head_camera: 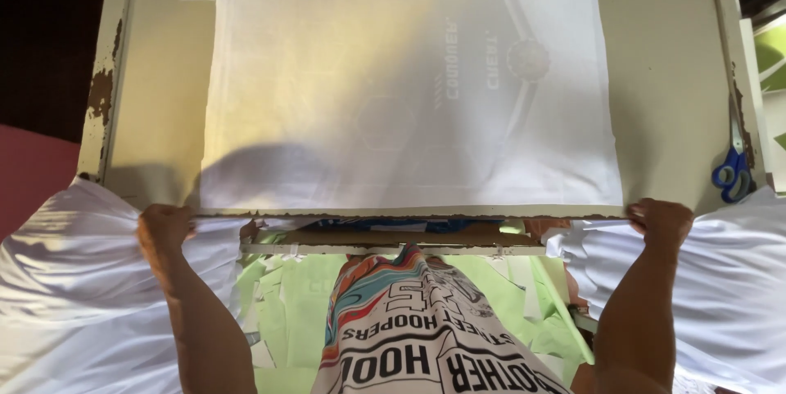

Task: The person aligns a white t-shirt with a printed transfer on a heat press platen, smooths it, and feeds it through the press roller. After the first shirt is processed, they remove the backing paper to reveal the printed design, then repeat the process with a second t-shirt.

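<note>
White cloth (74, 279) hangs off the surface (663, 99) at its near edge, bunched in clenched left hand (164, 230) and right hand (661, 222), its length spanning both equally.

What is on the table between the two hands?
In the head view, the near edge of a big white printed sheet lies between the left hand and right hand, on the beige table.

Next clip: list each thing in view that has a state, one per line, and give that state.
Left hand: closed in a grip on bunched white fabric at the table edge.
Right hand: closed in a grip on the fabric's other side.
White sheet: lying flat on the table.
Blue-handled scissors: closed, at the table's right edge.
</note>
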